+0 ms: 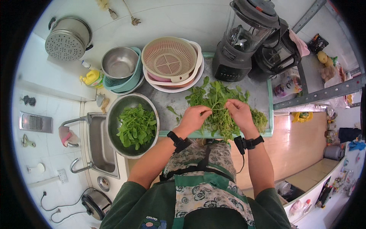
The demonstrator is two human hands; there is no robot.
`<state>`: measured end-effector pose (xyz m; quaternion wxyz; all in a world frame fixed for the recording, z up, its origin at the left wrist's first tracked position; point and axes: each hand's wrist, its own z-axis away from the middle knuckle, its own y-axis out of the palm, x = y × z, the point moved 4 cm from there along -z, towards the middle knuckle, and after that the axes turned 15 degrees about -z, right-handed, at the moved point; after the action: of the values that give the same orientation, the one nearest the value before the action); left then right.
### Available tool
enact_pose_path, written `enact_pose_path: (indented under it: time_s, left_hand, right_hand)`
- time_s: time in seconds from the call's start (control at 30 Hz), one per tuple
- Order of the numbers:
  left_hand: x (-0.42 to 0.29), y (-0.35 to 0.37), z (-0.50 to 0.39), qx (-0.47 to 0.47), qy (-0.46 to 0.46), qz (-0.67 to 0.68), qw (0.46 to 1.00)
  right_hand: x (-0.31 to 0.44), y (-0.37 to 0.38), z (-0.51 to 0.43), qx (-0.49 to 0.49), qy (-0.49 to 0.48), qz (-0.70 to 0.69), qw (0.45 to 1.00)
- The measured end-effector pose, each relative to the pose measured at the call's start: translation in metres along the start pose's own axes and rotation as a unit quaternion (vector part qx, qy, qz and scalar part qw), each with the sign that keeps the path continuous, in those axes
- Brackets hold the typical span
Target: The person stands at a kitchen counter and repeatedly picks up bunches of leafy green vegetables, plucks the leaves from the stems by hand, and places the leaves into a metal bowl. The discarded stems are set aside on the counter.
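Observation:
Over a heap of leafy greens (218, 96), my left hand (194, 117) and my right hand (239, 114) face each other with fingertips pinched. A thin green stem (218, 108) stretches between them, one end in each hand. Beneath, the heap's leaves spread towards the wall, while its long stems hang to the counter's front edge. To the left, a large stainless steel bowl (110, 123) holds loose picked leaves (136, 126). A few stray leaves (171, 110) lie on the grey counter (163, 104) between the bowl and my left hand.
Behind the greens stand stacked plastic colanders and basins (171, 61), a small metal bowl (119, 63) in a teal basket, and a blender (237, 48). A sink (103, 146) with a tap (81, 166) lies left. Metal shelving (317, 96) borders the right side.

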<state>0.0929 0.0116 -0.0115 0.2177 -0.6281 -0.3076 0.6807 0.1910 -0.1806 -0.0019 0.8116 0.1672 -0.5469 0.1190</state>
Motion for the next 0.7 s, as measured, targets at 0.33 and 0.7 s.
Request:
enact_pose_path:
  time_s: [0.33,0.7]
  left_hand:
    - [0.058,0.016,0.017,0.016,-0.048,-0.11,0.993]
    - [-0.013,-0.027,0.023,-0.112,0.104,-0.208,0.966]
  right_hand:
    - [-0.002,-0.011,0.004,-0.043,-0.049,0.068,0.996]
    - [-0.011,-0.013,0.016,0.094,-0.044,0.037,0.994]
